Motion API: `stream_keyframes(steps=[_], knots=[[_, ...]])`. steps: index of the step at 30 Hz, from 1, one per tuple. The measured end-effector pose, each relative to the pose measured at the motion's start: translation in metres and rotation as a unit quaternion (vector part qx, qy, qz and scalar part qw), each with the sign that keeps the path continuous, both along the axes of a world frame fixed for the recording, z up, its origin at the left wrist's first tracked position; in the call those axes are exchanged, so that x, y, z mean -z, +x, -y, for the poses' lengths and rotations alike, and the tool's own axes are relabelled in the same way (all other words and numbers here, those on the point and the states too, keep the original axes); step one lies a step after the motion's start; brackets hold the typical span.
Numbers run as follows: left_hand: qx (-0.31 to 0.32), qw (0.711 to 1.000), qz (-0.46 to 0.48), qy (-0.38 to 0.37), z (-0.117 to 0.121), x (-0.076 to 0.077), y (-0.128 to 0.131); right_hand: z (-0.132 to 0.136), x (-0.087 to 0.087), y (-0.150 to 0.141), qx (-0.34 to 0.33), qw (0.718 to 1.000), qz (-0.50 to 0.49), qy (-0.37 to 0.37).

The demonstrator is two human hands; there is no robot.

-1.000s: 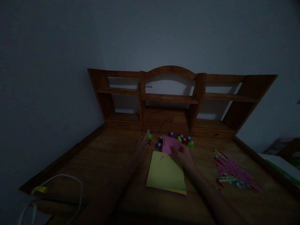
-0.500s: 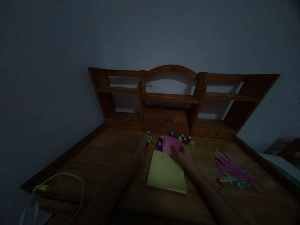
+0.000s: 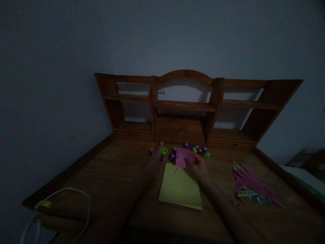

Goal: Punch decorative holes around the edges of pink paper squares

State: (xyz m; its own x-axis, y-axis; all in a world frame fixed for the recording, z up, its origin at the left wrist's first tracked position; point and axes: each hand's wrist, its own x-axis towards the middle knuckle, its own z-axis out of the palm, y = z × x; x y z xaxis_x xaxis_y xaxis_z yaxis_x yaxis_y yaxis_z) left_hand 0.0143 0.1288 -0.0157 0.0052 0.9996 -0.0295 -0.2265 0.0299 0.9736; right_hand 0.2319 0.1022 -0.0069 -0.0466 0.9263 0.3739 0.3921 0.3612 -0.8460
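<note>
My left hand (image 3: 155,159) is closed around a small green craft punch (image 3: 165,151), held just left of the pink paper. With my right hand (image 3: 201,168) I pinch a sheet of pink paper (image 3: 181,157) by its right side. Several punched holes run down the paper's left edge. Below it lies a stack of coloured paper with a yellow sheet (image 3: 180,188) on top, and a few pink punched bits (image 3: 176,169) rest near its upper edge. A purple craft punch (image 3: 172,157) stands between the green punch and the pink paper.
More purple, green and red punches (image 3: 200,151) stand behind and right of the pink paper. To the right is a pile of punched paper strips (image 3: 251,183). A wooden shelf (image 3: 185,107) backs the desk; a white cable (image 3: 76,189) loops at the front left.
My left hand has turned the green punch, so its face tilts differently, and moved it slightly to the right. My right hand and the pink paper have barely moved.
</note>
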Motion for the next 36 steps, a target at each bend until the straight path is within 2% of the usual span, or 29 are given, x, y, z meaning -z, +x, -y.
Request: stream_keyframes(steps=[4,9,15,19,23,28,32,36], knots=[[-0.023,0.999,-0.047,-0.011,-0.001,0.0,0.0,0.004,-0.006,-0.003,-0.038,0.999,-0.01,0.027],[-0.005,0.999,-0.038,-0.011,-0.001,-0.002,0.004,0.007,-0.012,-0.004,-0.075,0.997,-0.016,0.027],[0.015,0.997,-0.077,0.013,0.0,-0.004,0.01,0.01,-0.009,-0.004,-0.123,0.992,0.007,0.0],[0.022,0.994,-0.107,0.031,0.0,-0.003,0.01,0.013,-0.009,-0.005,-0.147,0.989,0.023,0.011],[0.018,0.993,-0.112,0.019,-0.002,-0.002,0.01,0.014,-0.011,-0.005,-0.132,0.989,0.056,0.024],[0.028,0.995,-0.096,0.028,-0.004,0.001,0.012,0.009,-0.002,-0.004,-0.08,0.993,0.079,0.027],[0.037,0.994,-0.093,0.032,-0.005,0.002,0.014,0.005,0.003,-0.005,-0.087,0.993,0.056,0.051],[0.032,0.995,-0.091,0.029,-0.005,0.002,0.014,0.006,0.0,-0.007,-0.113,0.992,0.016,0.054]])
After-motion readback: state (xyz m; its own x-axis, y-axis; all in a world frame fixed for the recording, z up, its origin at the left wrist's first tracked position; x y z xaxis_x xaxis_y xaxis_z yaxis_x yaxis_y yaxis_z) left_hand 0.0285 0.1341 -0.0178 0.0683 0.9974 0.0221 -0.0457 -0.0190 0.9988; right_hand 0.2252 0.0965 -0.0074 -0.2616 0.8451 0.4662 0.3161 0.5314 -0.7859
